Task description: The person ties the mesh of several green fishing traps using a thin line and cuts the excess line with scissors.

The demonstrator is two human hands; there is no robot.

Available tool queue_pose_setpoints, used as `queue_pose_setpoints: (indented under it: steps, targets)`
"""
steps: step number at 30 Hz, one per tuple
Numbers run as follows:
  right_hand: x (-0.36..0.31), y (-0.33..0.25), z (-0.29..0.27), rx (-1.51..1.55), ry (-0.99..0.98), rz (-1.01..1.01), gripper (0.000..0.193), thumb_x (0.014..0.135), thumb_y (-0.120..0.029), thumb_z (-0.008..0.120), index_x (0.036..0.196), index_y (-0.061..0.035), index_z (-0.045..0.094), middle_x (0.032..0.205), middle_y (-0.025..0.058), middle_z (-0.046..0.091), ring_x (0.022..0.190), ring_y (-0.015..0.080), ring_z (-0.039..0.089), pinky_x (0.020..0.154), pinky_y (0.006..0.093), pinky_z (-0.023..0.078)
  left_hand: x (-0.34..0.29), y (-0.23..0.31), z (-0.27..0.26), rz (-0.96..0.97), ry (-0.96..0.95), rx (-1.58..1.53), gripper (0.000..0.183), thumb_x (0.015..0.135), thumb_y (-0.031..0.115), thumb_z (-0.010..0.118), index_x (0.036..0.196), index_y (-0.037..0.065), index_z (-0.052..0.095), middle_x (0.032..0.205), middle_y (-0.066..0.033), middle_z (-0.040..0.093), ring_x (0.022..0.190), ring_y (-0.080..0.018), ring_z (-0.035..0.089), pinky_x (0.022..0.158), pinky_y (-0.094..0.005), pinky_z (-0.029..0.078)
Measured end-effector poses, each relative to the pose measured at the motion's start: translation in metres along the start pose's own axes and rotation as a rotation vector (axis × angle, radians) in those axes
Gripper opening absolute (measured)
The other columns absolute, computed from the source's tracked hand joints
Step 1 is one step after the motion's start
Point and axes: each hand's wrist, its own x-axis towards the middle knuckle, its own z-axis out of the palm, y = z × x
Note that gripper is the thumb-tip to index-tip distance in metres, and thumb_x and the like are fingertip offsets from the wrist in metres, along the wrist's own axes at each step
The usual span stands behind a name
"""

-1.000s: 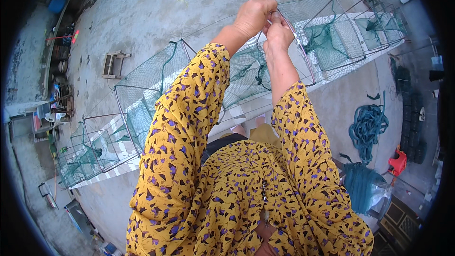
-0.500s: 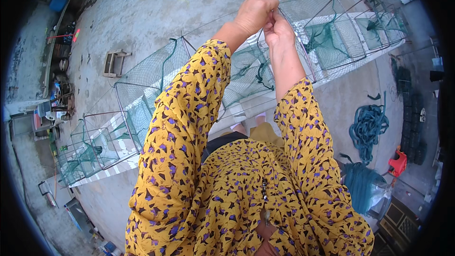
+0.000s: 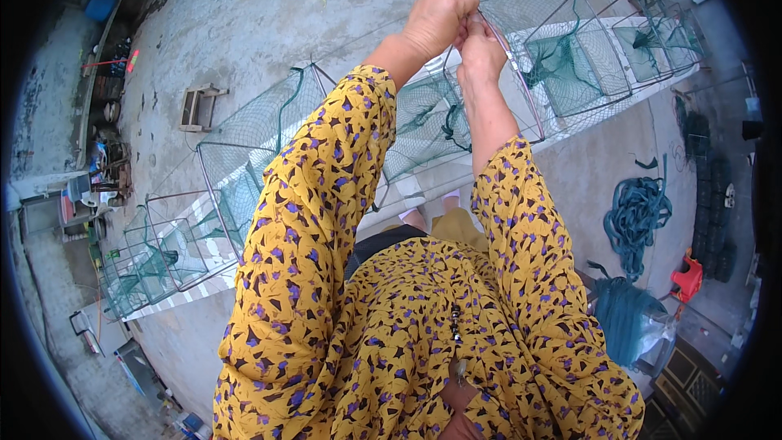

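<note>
Hands shifted slightly, together; green net either side

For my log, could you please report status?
Left grip and right grip pinched together at upper edge of green net trap. Trap stretched sideways. Wooden stool farther left, not in the way.

Green net trap, long, rod-framed, outstretched

Left grip and right grip are hiding the pinched part of the net. The left sleeve is covering more. The bottom edge is cutting off the shirt; far-left clutter is looking too small to tell.
</note>
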Motion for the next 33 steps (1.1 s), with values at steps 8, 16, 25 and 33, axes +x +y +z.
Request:
queue_pose_setpoints:
  steps: [8,16,25,33]
  targets:
    - [0.004,-0.002,-0.005,0.032,-0.017,0.08,0.016,0.089,-0.012,0.046,0.092,0.0004,0.056,0.081,0.0055,0.057,0.066,0.0123,0.057,0.051,0.022,0.043,0.002,-0.001,0.001,0.076,0.033,0.084,0.01,0.07,-0.002,0.056,0.078,0.004,0.058,0.075,-0.006,0.058,0.062,-0.0197,0.061,0.054,-0.0274,0.049]
    - [-0.022,-0.012,0.001,0.065,0.144,0.164,0.022,0.088,-0.019,0.049,0.099,0.0003,0.048,0.093,0.0095,0.052,0.073,0.0161,0.057,0.051,0.0242,0.044,0.0,-0.001,0.002,0.048,0.044,0.08,0.011,0.072,-0.002,0.054,0.079,0.005,0.058,0.077,-0.007,0.059,0.067,-0.0251,0.059,0.058,-0.0318,0.048]
    - [-0.046,-0.026,0.008,-0.066,0.215,0.209,0.018,0.084,-0.019,0.057,0.089,-0.0016,0.054,0.083,0.005,0.054,0.063,0.0117,0.047,0.046,0.0256,0.038,0.002,-0.008,0.003,-0.049,0.052,-0.127,0.009,0.075,-0.002,0.058,0.081,0.004,0.061,0.086,-0.007,0.065,0.074,-0.0193,0.061,0.066,-0.0279,0.049]
    - [-0.026,-0.035,0.019,0.08,0.306,0.315,0.014,0.082,-0.016,0.062,0.088,-0.0041,0.057,0.084,0.0021,0.056,0.066,0.0112,0.047,0.048,0.0242,0.033,0.004,-0.004,0.003,-0.137,0.018,-0.079,0.009,0.076,0.001,0.058,0.084,0.004,0.061,0.085,-0.0075,0.065,0.074,-0.0196,0.062,0.067,-0.0287,0.049]
